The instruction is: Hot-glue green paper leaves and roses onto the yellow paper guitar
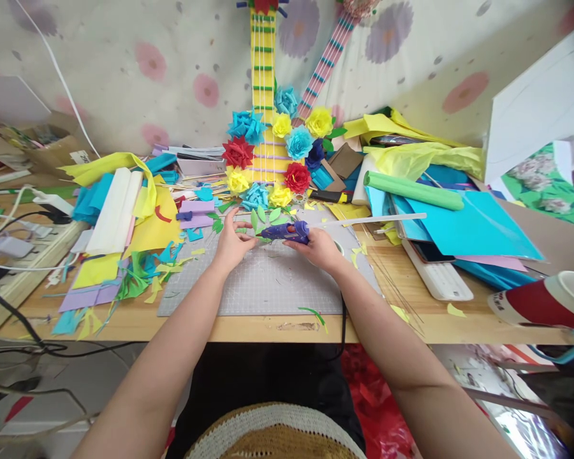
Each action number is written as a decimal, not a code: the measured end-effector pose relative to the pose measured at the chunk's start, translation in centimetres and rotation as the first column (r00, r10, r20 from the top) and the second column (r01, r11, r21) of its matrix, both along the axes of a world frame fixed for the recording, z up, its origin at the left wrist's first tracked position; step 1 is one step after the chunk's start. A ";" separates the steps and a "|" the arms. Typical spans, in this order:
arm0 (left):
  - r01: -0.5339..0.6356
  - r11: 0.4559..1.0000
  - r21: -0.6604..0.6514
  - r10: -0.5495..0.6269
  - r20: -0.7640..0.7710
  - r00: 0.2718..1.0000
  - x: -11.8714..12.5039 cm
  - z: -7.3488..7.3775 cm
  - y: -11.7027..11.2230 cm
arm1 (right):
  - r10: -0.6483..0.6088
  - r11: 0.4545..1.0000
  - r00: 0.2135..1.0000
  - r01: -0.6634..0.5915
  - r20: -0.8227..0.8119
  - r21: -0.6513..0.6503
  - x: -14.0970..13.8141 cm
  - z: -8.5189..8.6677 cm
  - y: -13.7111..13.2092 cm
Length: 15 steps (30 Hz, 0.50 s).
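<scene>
A purple plastic glue gun (281,231) points left — grasped by the person's right hand (323,248). Just beside its nozzle (264,233), the left hand (231,242) curves half-open — whether it pinches anything cannot be told.

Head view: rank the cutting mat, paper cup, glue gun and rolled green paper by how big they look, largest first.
1. Cutting mat
2. Paper cup
3. Rolled green paper
4. Glue gun, partly covered by the right hand
</scene>
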<state>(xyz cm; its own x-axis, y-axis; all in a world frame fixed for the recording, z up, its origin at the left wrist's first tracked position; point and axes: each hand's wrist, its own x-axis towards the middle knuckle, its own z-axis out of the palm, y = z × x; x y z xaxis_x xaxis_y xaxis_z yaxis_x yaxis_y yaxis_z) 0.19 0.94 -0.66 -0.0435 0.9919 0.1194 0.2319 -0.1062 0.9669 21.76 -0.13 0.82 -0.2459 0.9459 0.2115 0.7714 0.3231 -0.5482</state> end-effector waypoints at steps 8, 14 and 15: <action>-0.001 1.000 -0.006 0.001 -0.001 1.000 0.0 0.0 0.0 | 0.008 1.000 1.000 -0.008 0.029 -0.003 0.0 0.1 0.0; -0.006 1.000 0.007 0.006 -0.001 1.000 0.1 0.2 -0.1 | 0.009 1.000 1.000 -0.009 0.030 -0.002 -0.1 0.1 0.0; -0.004 1.000 0.006 0.004 -0.001 1.000 0.1 0.2 -0.1 | 0.008 1.000 1.000 -0.008 0.026 -0.002 -0.1 0.1 0.0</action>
